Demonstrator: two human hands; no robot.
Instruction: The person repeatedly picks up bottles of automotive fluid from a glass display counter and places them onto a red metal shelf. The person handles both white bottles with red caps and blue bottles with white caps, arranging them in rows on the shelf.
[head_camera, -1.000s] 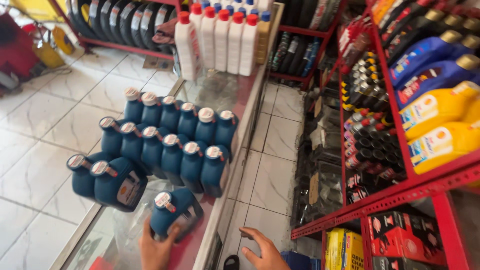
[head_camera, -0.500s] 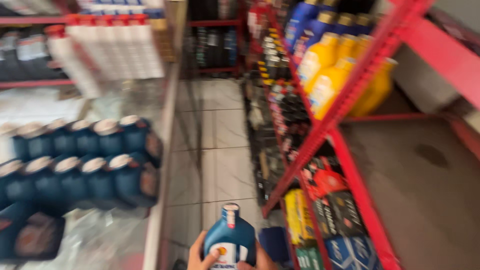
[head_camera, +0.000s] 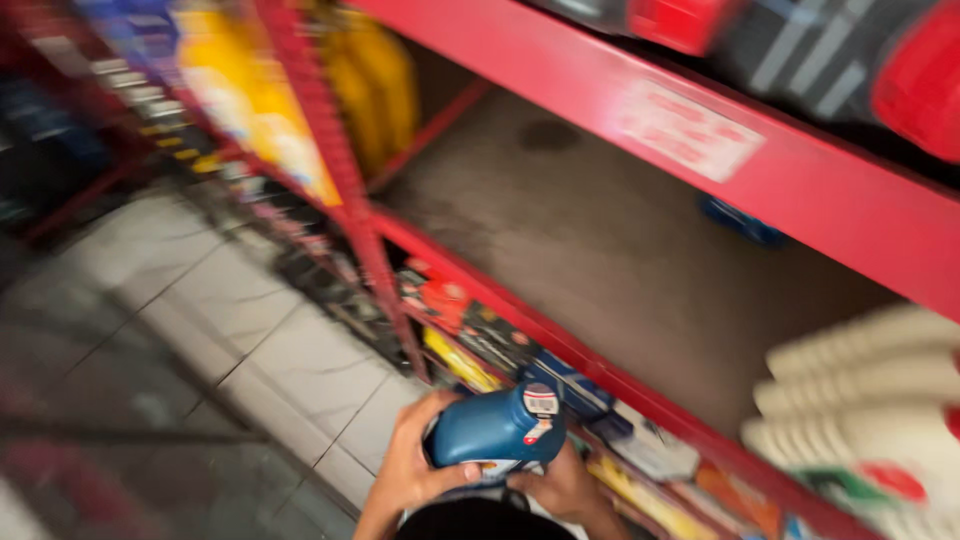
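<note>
- Blue bottle (head_camera: 497, 432) held low in frame, lying sideways, cap toward the red shelf (head_camera: 640, 385).
- Left hand (head_camera: 415, 462) wrapped around its base; right hand (head_camera: 562, 487) grips underneath.
- White jugs (head_camera: 860, 400) stand right on the shelf, yellow bottles (head_camera: 250, 110) far left; the stretch between is bare.

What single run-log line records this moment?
left hand: grips blue bottle | right hand: supports bottle | bottle: tilted, beside red shelf | view: blurred

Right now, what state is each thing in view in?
Blue bottle: capped, tilted sideways, held in both hands.
Left hand: gripping the bottle's base end.
Right hand: under the bottle, supporting it.
Red shelf: middle level mostly bare.
White bottles: lined up on the shelf, right side.
Yellow bottles: shelved at the far end, blurred.
</note>
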